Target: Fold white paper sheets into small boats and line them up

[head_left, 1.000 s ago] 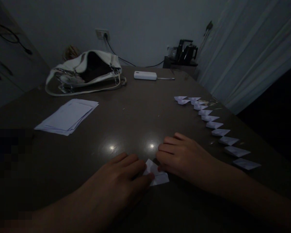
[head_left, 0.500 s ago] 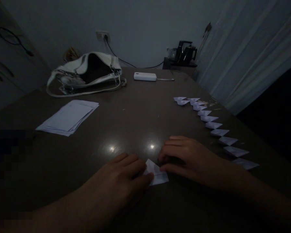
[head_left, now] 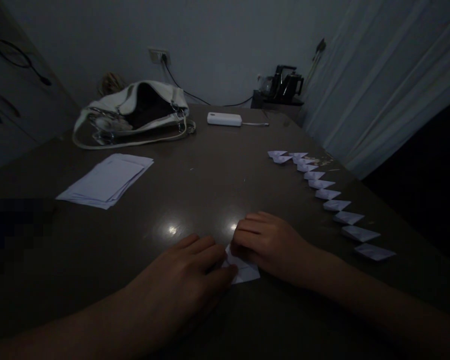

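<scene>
A small piece of folded white paper lies on the dark table in front of me, its upper part a pointed flap. My left hand grips its left side, with thumb and fingers closed at the edge. My right hand rests over the upper right of the sheet, fingers curled and fingertips pressed on it; they hide much of the flap. To the right, a slanting row of several folded paper pieces stretches away along the table.
A stack of white sheets lies at the left. Behind it sits an open white handbag with its strap on the table. A white power strip-like device with a short cable is at the back. A black kettle set stands beyond, beside a pale curtain.
My right hand has moved left and onto the paper, covering more of its upper flap. My left hand has stayed nearly in place on the left side.
</scene>
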`<state>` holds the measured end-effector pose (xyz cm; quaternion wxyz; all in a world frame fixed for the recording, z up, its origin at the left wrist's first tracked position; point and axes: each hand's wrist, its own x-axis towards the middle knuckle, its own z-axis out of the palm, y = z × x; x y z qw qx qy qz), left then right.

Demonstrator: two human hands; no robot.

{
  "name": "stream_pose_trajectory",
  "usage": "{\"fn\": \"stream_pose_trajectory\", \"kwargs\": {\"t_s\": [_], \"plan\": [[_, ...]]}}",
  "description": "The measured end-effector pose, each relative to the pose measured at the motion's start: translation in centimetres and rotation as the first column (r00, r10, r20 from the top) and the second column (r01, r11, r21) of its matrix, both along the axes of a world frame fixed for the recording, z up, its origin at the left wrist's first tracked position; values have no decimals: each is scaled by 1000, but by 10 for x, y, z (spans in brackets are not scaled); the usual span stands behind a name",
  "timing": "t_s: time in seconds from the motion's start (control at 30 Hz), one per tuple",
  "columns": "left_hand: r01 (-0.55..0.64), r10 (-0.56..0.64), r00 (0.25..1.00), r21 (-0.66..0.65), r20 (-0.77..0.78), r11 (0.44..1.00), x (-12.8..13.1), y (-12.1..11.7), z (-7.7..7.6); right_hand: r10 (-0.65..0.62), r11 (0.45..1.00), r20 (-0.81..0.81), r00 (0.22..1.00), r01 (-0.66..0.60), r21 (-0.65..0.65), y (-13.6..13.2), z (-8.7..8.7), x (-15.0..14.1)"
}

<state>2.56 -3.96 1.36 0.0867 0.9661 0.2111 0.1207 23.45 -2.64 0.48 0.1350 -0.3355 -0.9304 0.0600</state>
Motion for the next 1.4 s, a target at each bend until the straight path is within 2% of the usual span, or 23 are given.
{"fn": "stream_pose_trajectory", "kwargs": {"t_s": [0.07, 0.23, 0.53, 0.63, 0.8, 0.97, 1.4], "plan": [[-4, 4, 1000, 0, -5, 1000, 0, 0, -2, 61, 998, 74, 995, -59, -36, 0, 7, 6], [2, -2, 1000, 3, -8, 1000, 0, 0, -2, 84, 985, 147, 986, -60, -160, -3, 24, 17], [7, -8, 1000, -86, -12, 996, -1, 3, -1, 80, 957, 96, 992, -50, -285, -11, 28, 17], [10, -11, 1000, -76, -11, 997, -2, 3, -4, 82, 960, 72, 994, -59, -275, -16, 27, 14], [1, -1, 1000, -77, -7, 997, -4, 4, -3, 59, 983, 93, 994, -42, -179, -25, 24, 10], [-15, 14, 1000, -109, -12, 994, -4, 4, 1, 21, 982, 107, 994, 0, -188, -27, 25, 8], [14, -19, 999, -104, -41, 994, -8, 8, 0, 26, 975, 102, 994, -3, -223, -26, 27, 8]]}}
